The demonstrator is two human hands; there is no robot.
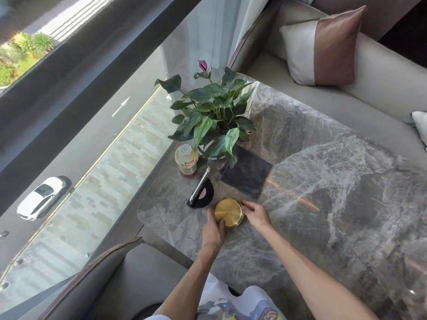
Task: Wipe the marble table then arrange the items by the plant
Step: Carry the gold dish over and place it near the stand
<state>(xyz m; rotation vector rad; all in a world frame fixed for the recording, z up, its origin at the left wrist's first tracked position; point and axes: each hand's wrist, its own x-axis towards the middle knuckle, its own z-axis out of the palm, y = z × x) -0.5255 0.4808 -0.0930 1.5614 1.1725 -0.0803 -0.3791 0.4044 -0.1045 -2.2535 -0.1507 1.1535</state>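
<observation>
Standing leftmost was a bottle (186, 158), then a phone (200, 189) propped upright, both near the plant (212, 112). The left hand (213, 229) curled its grip round a gold tin (228, 212) on the marble surface (323, 181). The right hand (255, 213) cupped the tin's other side. A dark cloth (246, 174) lay just beyond.

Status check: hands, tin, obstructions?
Left grip, right grip both hold brass tin. Tin on marble table beside phone stand. Folded cloth beyond it, by plant.

Two-tone cushion (323, 49) on beige sofa (381, 84)
</observation>
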